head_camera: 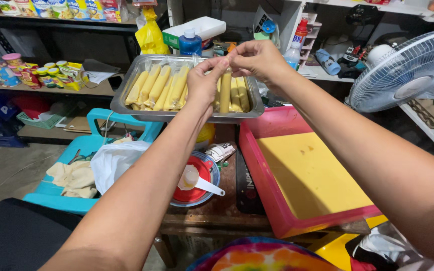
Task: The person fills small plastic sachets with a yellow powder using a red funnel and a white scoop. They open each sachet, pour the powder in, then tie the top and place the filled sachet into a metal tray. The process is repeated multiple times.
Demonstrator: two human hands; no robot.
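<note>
Both my hands are raised over a metal tray (121, 100) that holds several long yellow filled plastic tubes. My left hand (204, 83) and my right hand (257, 60) pinch the top end of one upright yellow tube (225, 93), fingertips close together at its neck. The tube hangs down in front of the tray's right half. Other filled tubes (159, 88) lie side by side in the tray.
A red tub of yellow liquid (312, 173) sits at right on a wooden table (217, 211). A red bowl with a white scoop (197, 183) stands beside it. A teal plastic chair (94, 145) with cloths is left; a white fan (408, 70) is right.
</note>
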